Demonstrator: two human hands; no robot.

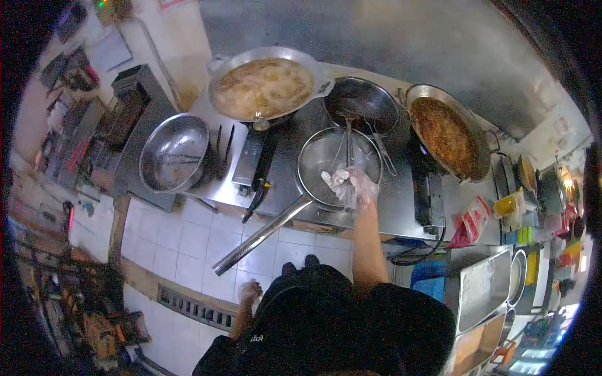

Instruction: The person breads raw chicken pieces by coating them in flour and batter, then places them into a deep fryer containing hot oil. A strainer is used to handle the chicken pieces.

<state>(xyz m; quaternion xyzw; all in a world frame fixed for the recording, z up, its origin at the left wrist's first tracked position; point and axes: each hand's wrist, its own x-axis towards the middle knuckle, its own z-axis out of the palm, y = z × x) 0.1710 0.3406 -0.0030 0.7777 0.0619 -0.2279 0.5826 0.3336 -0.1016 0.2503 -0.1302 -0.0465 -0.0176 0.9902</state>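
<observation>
My right hand (355,187), in a clear plastic glove, is closed over the near side of a steel pan (309,164) with a long handle. Its fingers are round something whitish that I cannot make out, close to the handle of a ladle (350,141). The ladle's head rests in a dark wok (367,94) behind the pan, beside a strainer (384,150). My left hand (249,292), also gloved, hangs low at my left side above the tiled floor; its fingers are too blurred to read.
A large pan of bubbling oil (260,88) stands at the back left, and a wok of brown food (446,135) at the right. An empty steel bowl (175,153) sits at the left edge. Metal trays (484,289) and a red-and-white bag (471,220) lie at the right.
</observation>
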